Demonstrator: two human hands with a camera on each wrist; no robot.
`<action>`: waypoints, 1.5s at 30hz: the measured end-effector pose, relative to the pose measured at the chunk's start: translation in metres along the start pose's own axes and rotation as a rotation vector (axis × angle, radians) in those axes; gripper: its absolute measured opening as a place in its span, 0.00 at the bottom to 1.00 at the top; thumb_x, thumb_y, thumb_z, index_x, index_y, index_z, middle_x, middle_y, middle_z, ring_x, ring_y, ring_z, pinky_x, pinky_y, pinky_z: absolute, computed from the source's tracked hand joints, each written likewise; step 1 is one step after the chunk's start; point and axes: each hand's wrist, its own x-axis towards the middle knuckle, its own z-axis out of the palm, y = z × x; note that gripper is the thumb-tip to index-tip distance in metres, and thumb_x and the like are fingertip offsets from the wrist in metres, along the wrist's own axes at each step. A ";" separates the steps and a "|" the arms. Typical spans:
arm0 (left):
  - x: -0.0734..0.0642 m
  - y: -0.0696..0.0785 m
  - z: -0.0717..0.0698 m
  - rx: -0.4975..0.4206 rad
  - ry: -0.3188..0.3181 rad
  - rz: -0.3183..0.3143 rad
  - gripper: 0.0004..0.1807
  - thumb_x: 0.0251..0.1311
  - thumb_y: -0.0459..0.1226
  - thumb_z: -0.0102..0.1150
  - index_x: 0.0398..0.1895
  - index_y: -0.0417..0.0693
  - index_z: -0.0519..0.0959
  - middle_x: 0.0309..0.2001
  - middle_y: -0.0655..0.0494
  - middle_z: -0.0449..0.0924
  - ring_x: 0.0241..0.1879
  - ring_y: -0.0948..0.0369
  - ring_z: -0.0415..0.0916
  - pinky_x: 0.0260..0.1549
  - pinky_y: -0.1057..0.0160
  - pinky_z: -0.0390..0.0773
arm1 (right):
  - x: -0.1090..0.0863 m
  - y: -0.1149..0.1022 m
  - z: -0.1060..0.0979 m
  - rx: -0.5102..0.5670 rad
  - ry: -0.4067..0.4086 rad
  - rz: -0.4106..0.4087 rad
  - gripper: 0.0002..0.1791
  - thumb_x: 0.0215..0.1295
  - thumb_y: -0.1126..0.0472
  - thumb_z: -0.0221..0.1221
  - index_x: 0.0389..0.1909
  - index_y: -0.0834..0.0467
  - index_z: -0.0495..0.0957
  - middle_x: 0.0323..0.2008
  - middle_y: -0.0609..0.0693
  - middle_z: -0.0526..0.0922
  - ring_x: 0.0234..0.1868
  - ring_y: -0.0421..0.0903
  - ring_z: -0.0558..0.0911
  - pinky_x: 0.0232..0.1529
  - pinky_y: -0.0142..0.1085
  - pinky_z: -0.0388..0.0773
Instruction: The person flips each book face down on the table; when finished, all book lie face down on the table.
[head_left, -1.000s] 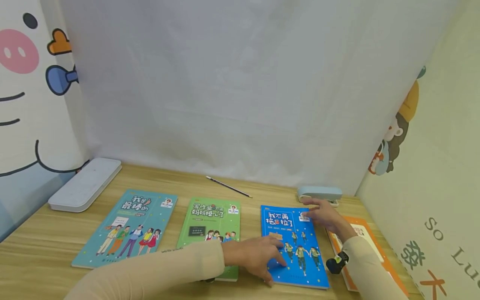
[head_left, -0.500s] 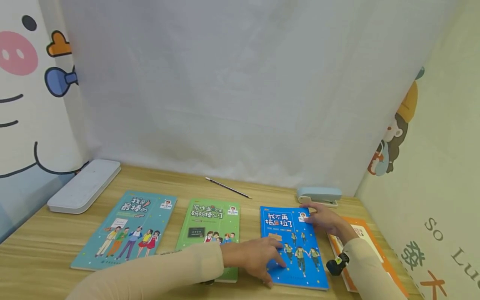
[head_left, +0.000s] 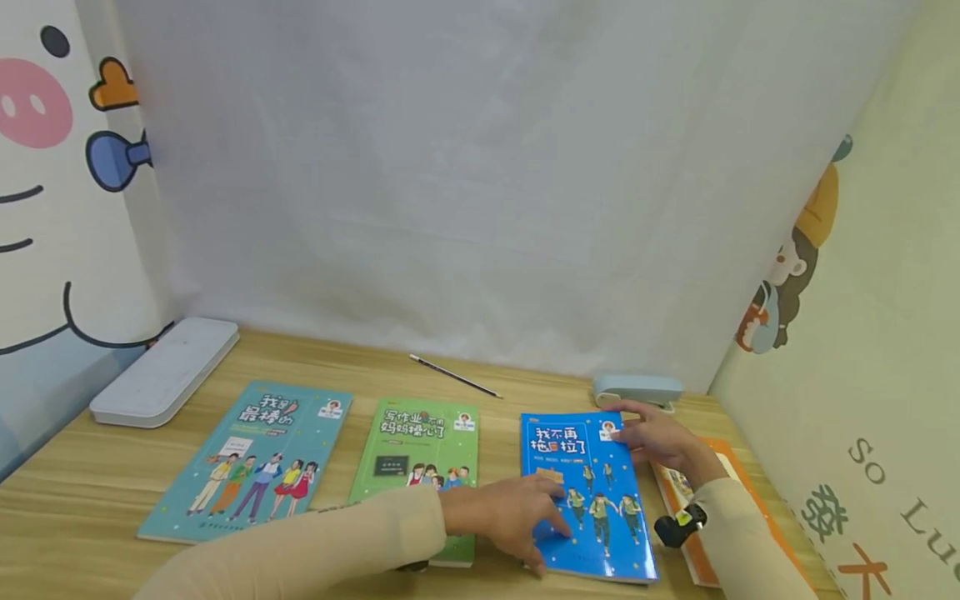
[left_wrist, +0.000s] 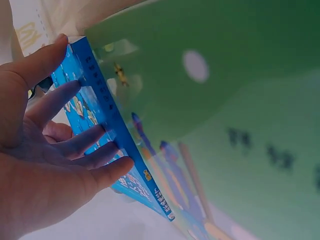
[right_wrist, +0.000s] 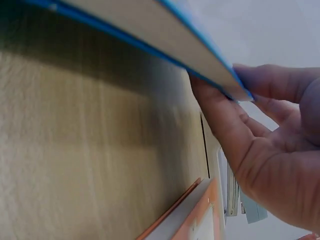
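Observation:
A blue book (head_left: pixel 551 450) with cartoon children on its cover lies at the right of the desk. My right hand (head_left: pixel 660 442) pinches its top right corner. In the right wrist view, thumb and fingers close around the blue book's corner (right_wrist: pixel 220 70), and a shadowed gap shows between that edge and the wood. From the left, my left hand (head_left: pixel 502 517) touches the lower cover with spread fingers. The left wrist view has those fingers (left_wrist: pixel 90 140) reaching to the spine side. Under my left forearm lies a green book (head_left: pixel 420 425), partly hidden.
A teal book (head_left: pixel 292 425) lies at the left, and an orange book (head_left: pixel 701 558) sits partly under my right forearm. Behind them are a pencil (head_left: pixel 456 377), a light blue stapler (head_left: pixel 637 387) and a flat white case (head_left: pixel 168 375). A white cloth (head_left: pixel 450 208) hangs along the back.
My right hand has gone from reaching over the blue book's corner to pinching it, and the book's right side has risen slightly. The left hand stays put.

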 end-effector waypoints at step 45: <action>0.026 0.037 -0.028 -0.109 0.540 -0.001 0.52 0.47 0.65 0.70 0.76 0.73 0.58 0.75 0.54 0.54 0.73 0.53 0.56 0.67 0.50 0.69 | -0.038 -0.090 0.006 0.160 0.385 -0.201 0.21 0.73 0.63 0.54 0.63 0.62 0.63 0.39 0.44 0.81 0.36 0.41 0.88 0.42 0.40 0.87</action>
